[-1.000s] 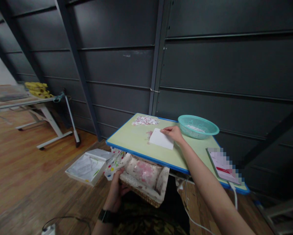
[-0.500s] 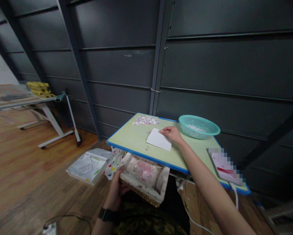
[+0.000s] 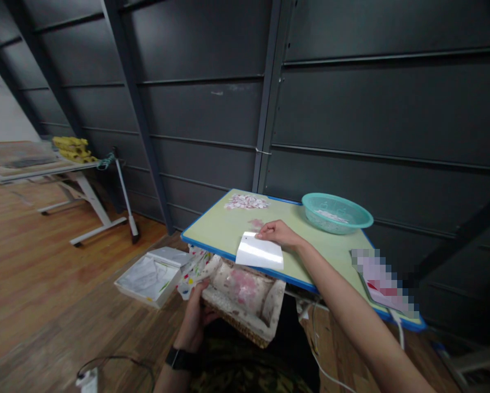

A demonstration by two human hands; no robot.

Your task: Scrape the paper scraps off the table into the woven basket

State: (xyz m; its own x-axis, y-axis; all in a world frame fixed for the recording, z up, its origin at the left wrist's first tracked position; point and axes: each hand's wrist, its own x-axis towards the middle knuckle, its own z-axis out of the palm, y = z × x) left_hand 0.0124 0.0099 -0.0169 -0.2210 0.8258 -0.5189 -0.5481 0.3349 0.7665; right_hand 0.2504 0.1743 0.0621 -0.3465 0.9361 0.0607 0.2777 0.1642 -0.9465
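My right hand [image 3: 278,233] pinches the upper edge of a thin white plastic sheet [image 3: 259,252], which is slightly bent and lies along the near edge of the green tabletop [image 3: 212,232]. Beneath that edge my left hand [image 3: 198,307] grips the left end of a cloth-lined wicker basket [image 3: 240,322], tilted with its opening toward the table. Inside the basket are pinkish-white bits [image 3: 245,286]. Farther back on the table sits a pile of small white and reddish pieces [image 3: 247,202]. A faint pink patch [image 3: 255,222] shows just beyond the sheet.
A turquoise plastic basin [image 3: 337,213] with white pieces stands at the table's back right. A tablet [image 3: 379,284] with a cable lies at the right edge. On the floor at left is an open white box [image 3: 148,278]. A dark panelled wall [image 3: 204,109] rises behind.
My right hand has drawn the white sheet toward the table's near edge, above the basket, uncovering a pink patch. My left hand still holds the basket.
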